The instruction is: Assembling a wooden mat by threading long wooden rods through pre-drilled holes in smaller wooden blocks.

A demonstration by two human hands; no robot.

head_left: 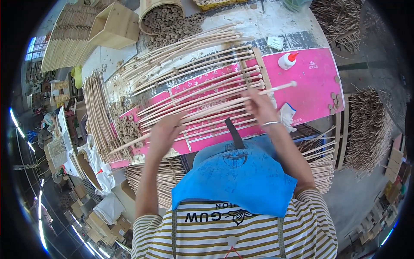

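A long pale wooden rod with a knob at its right end slants across the front of the table. My left hand is closed around it toward its left part. Farther right, my right hand grips the same rod near the knobbed end; its fingertips are slightly blurred. Beneath and beyond my hands, several similar knobbed rods lie side by side over a pink sheet. Their knobbed ends line up near a wooden strip. Small wooden rings lie in a heap left of my left hand.
A white glue bottle with a red cap stands at the right, beyond a white glove. A tipped wooden tub spills rings at the back. Bundled rods lie at the left; more stacks stand beyond the table's right edge.
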